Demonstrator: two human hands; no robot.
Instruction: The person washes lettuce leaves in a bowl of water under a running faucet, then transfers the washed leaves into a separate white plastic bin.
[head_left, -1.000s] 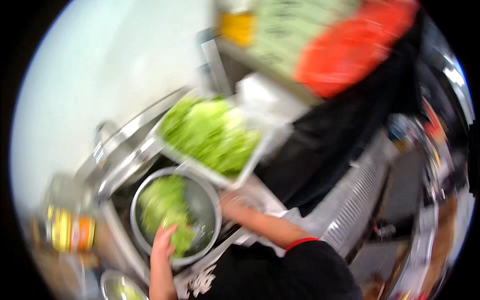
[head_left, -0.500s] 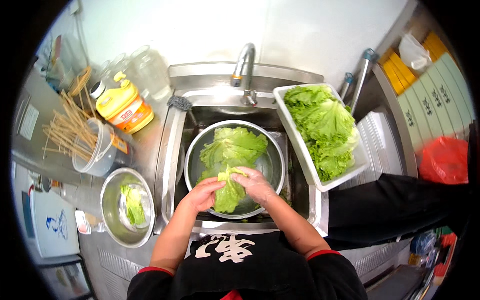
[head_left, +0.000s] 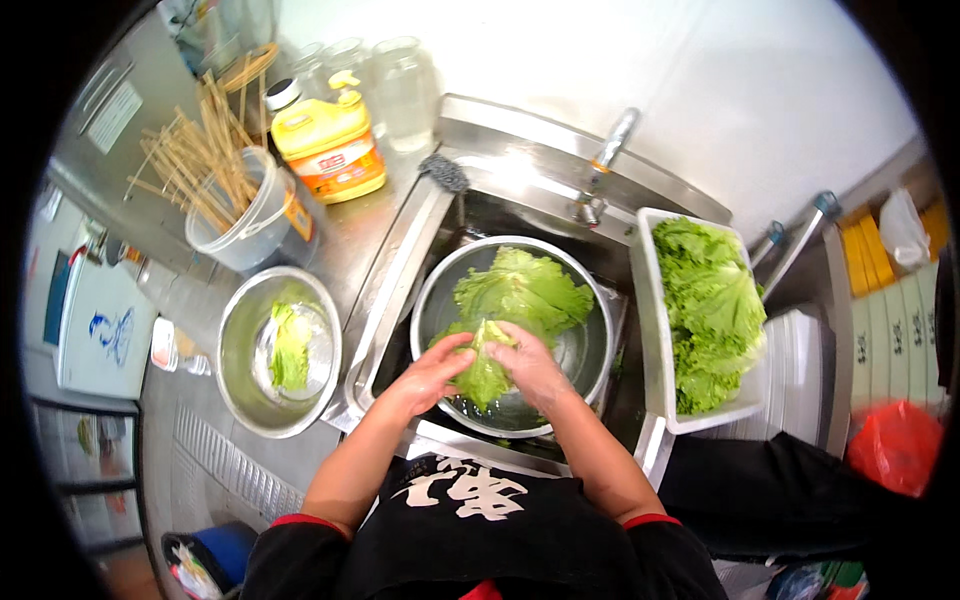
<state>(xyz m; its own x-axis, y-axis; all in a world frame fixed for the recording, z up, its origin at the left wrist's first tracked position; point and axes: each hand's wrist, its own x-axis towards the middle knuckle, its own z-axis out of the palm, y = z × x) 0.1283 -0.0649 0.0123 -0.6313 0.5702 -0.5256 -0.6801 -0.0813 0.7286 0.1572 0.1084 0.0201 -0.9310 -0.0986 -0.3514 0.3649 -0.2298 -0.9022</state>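
Both my hands meet over a round metal basin (head_left: 418,318) in the sink. Between them is a green lettuce leaf (head_left: 481,384), pinched near its pale stem end. My left hand (head_left: 430,376) grips its left side with the fingers, and my right hand (head_left: 534,368) grips the right side. More lettuce leaves (head_left: 530,288) lie in the basin, just beyond my hands. To the right, a white rectangular tub (head_left: 649,335) holds a heap of lettuce (head_left: 703,310). Left of the sink, a smaller metal bowl (head_left: 236,372) has a piece of lettuce (head_left: 291,350) inside.
A faucet (head_left: 604,165) rises at the sink's back, with a grey scrubber (head_left: 444,172) on the back left corner. On the left counter stand a yellow jug (head_left: 330,145), glass jars (head_left: 404,95) and a clear bucket (head_left: 270,225) of wooden sticks. A red bag (head_left: 896,447) sits far right.
My view has turned, so the sink and tub appear farther right and more floor shows at lower left. Both hands still hold the lettuce leaf over the basin.
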